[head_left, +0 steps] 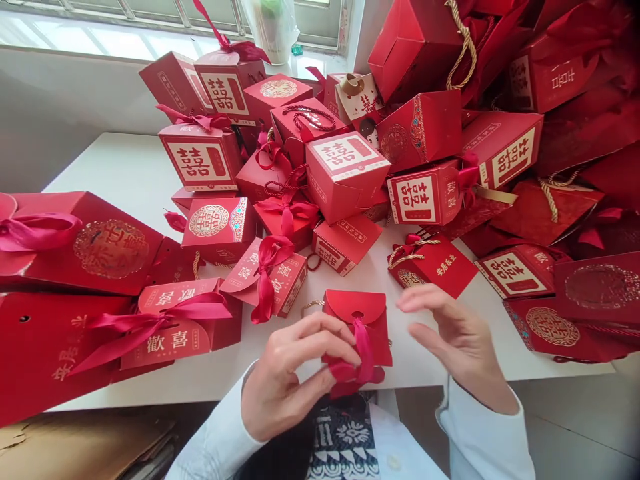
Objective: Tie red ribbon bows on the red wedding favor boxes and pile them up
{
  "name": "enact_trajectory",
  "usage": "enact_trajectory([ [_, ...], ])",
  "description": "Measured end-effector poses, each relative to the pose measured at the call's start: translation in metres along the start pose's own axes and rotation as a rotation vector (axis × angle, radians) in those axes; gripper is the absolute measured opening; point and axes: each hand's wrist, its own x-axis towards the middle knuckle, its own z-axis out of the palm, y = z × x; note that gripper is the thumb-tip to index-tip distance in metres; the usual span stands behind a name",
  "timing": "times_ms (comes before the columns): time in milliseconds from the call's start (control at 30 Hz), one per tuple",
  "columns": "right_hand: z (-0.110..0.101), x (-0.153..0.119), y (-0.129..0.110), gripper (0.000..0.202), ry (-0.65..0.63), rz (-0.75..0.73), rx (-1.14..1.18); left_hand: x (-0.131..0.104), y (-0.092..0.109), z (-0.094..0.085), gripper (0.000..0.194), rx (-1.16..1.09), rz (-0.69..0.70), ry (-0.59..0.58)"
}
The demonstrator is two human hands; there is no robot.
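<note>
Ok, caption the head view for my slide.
Left hand at pink ribbon on a red box, right hand open alongside, more boxes behind.

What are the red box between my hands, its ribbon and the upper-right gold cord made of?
Red box: likely thin card, smooth and faintly glossy; its flap looks crisp-edged. Ribbon: probably satin, with sheen along soft folds. Gold cord: twisted strands, glossy; fibre type unclear.

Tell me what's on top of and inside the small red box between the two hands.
A pink ribbon lies over the small red box, with the left hand at it. The folded flap covers the inside, which cannot be seen.
</note>
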Motion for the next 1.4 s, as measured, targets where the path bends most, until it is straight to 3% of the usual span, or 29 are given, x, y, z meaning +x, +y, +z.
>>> enact_trajectory([
  [133,0.011,0.02,-0.009,0.035,-0.324,-0.16,-0.312,-0.014,0.001,0.0,0.025,0.095,-0.013,-0.094],
  [200,0.016,0.027,-0.011,0.035,-0.398,-0.239,-0.359,-0.017,0.001,0.001,0.031,0.107,-0.003,-0.094],
  [333,0.024,0.03,-0.004,0.019,-0.228,-0.187,-0.237,-0.019,-0.001,0.002,0.037,0.098,0.014,-0.122],
  [433,0.026,0.028,0.004,0.008,-0.062,-0.024,-0.004,-0.021,-0.002,0.004,0.039,0.128,0.046,-0.167],
  [533,0.028,0.024,0.007,0.011,0.042,0.163,0.173,-0.024,-0.001,0.006,0.041,0.189,0.071,-0.21],
  [633,0.031,0.023,0.005,0.014,0.094,0.275,0.256,-0.025,0.001,0.006,0.041,0.233,0.075,-0.255],
  [733,0.033,0.027,0.006,0.014,0.144,0.287,0.279,-0.026,0.001,0.004,0.042,0.255,0.071,-0.29],
  [867,0.037,0.033,0.016,0.018,0.126,0.323,0.271,-0.029,0.004,0.002,0.043,0.116,0.092,-0.343],
  [933,0.04,0.033,0.022,0.019,0.079,0.356,0.28,-0.03,0.006,0.001,0.038,0.033,0.039,-0.279],
  [1000,0.042,0.031,0.026,0.02,0.059,0.379,0.294,-0.027,0.008,0.0,0.03,0.044,-0.055,-0.1],
  [1067,0.043,0.029,0.026,0.019,0.076,0.373,0.291,-0.019,0.007,0.0,0.02,0.167,-0.111,0.084],
  [1133,0.042,0.027,0.021,0.017,0.103,0.34,0.263,-0.007,0.003,0.002,0.013,0.338,-0.09,0.179],
  [1267,0.035,0.026,0.004,0.01,0.125,0.18,0.123,0.019,-0.012,0.018,0.026,0.492,-0.001,0.191],
  [1400,0.03,0.023,-0.003,0.007,0.118,0.026,0.069,0.03,-0.022,0.035,0.001,0.432,-0.034,0.206],
])
